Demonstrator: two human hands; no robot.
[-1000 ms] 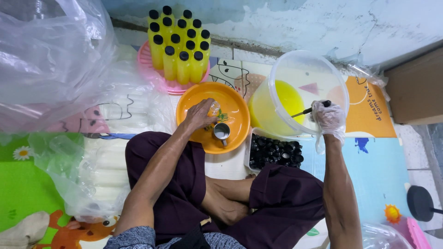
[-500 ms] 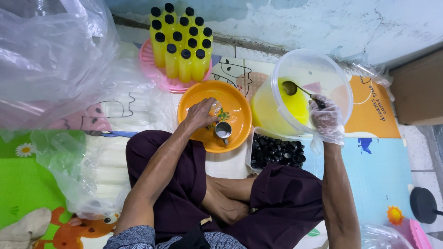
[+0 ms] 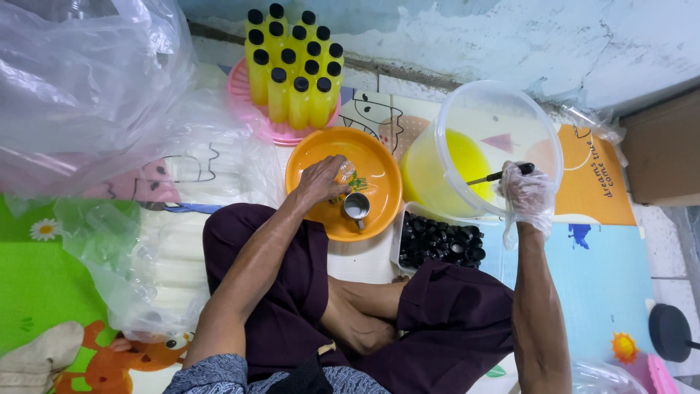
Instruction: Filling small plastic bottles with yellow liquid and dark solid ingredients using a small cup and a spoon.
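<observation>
My left hand (image 3: 321,180) holds a small clear bottle (image 3: 344,172) upright in the orange bowl (image 3: 379,157). A metal funnel (image 3: 356,208) lies in the bowl beside it. My right hand (image 3: 526,195), in a clear plastic glove, grips the black handle of a ladle (image 3: 492,176) that dips into the clear plastic bucket (image 3: 467,109) of yellow liquid (image 3: 452,164). The ladle's cup is down in the liquid, hidden.
Several filled yellow bottles with black caps (image 3: 292,69) stand on a pink tray (image 3: 255,117) by the wall. A container of black caps (image 3: 437,241) sits by my knee. A big plastic bag of empty bottles (image 3: 138,241) lies left. A brown box (image 3: 663,153) stands right.
My right hand lifted the ladle out of the bucket, then lowered it back into the yellow liquid. My left hand stayed on the bottle in the orange bowl.
</observation>
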